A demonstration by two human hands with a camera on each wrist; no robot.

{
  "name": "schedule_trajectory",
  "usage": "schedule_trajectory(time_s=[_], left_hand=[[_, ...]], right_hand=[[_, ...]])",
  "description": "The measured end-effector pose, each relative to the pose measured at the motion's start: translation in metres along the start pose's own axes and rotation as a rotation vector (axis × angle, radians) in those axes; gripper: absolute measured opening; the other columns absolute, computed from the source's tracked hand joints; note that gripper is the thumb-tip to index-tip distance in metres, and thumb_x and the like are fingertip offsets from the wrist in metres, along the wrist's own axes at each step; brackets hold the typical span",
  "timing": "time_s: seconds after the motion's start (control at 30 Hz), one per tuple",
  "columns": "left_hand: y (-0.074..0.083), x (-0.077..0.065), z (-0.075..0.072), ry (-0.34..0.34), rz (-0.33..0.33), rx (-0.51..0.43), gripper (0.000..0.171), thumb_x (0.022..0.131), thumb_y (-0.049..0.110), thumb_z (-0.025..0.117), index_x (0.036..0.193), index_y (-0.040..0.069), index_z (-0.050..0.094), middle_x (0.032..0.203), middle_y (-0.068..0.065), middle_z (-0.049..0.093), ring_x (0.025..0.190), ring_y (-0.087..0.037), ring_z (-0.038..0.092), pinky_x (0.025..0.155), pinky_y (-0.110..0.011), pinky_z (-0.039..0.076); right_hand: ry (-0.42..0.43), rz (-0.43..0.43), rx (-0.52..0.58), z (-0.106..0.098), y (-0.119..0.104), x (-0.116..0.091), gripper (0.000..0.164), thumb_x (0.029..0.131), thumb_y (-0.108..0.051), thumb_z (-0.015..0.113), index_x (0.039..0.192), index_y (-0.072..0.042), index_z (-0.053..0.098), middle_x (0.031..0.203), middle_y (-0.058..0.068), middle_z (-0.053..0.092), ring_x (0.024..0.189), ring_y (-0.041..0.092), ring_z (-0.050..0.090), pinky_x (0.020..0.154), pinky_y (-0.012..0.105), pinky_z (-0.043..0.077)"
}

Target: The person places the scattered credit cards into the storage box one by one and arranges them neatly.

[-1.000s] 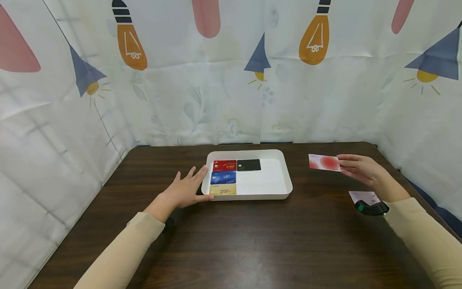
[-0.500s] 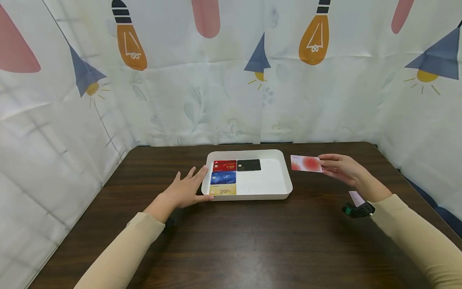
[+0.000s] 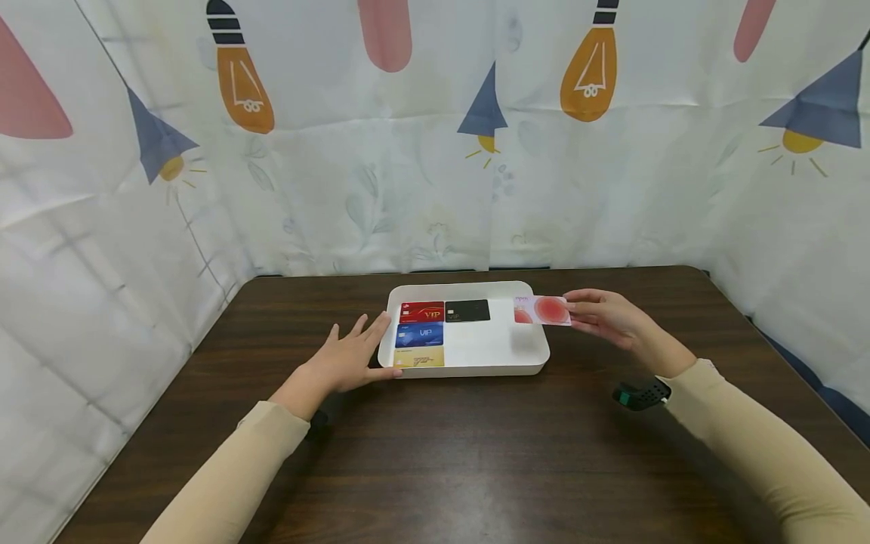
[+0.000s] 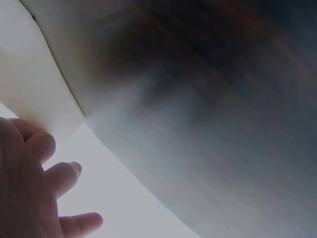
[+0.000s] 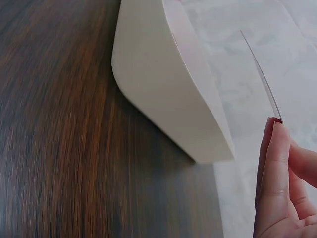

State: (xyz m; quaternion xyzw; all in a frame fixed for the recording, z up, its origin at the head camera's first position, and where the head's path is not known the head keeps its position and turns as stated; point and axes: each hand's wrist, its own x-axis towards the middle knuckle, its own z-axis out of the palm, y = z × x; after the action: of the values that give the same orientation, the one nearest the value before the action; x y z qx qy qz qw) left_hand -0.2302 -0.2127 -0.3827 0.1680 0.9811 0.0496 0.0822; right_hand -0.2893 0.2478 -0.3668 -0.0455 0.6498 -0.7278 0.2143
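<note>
My right hand (image 3: 606,317) pinches a pink card with red circles (image 3: 542,310) by its right end, over the right rim of the white tray (image 3: 503,370). In the right wrist view the card (image 5: 262,79) shows edge-on between thumb and fingers, above the tray wall (image 5: 158,84). With fingers spread, my left hand (image 3: 347,359) rests against the tray's left side. Inside the tray lie a red VIP card (image 3: 421,311), a blue VIP card (image 3: 419,335) and a gold card (image 3: 418,357) in a column, with a black card (image 3: 467,310) right of the red one.
The tray stands on a dark brown wooden table (image 3: 469,453). Behind the table hangs a white curtain (image 3: 421,189) printed with lamps and bulbs. A black band (image 3: 641,394) is on my right wrist.
My right hand has carried the pink card leftward, from beside the tray to over its right rim. The pale card on the table has become hidden behind my right arm. My left hand stays put.
</note>
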Motion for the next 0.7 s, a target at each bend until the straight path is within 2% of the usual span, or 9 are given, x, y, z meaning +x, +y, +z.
schedule_trajectory(time_s=[0.33,0.57,0.7], left_hand=[[0.000,0.000,0.000,0.001,0.001,-0.002,0.112,0.088,0.075,0.057,0.165,0.007,0.013,0.168,-0.015,0.021,0.154,-0.042,0.014,0.115,-0.074,0.009],[0.001,-0.001,-0.002,0.008,0.005,-0.006,0.112,0.088,0.074,0.059,0.165,0.007,0.013,0.168,-0.015,0.021,0.154,-0.043,0.014,0.115,-0.074,0.009],[0.001,-0.001,-0.001,0.004,0.004,-0.007,0.112,0.088,0.074,0.059,0.165,0.007,0.012,0.168,-0.015,0.021,0.154,-0.043,0.014,0.115,-0.074,0.009]], right_hand=[[-0.037,0.005,0.014,0.028,0.000,0.012,0.022,0.104,-0.001,0.056,0.100,-0.016,0.071,0.097,-0.001,0.073,0.085,0.013,0.072,0.081,0.026,0.059],[-0.070,-0.010,-0.022,0.047,0.000,0.023,0.014,0.105,-0.001,0.055,0.111,-0.010,0.064,0.100,0.000,0.068,0.086,0.012,0.069,0.083,0.026,0.059],[-0.055,0.002,-0.039,0.058,0.001,0.030,0.014,0.104,-0.002,0.056,0.118,-0.005,0.059,0.101,0.001,0.065,0.084,0.013,0.067,0.082,0.025,0.059]])
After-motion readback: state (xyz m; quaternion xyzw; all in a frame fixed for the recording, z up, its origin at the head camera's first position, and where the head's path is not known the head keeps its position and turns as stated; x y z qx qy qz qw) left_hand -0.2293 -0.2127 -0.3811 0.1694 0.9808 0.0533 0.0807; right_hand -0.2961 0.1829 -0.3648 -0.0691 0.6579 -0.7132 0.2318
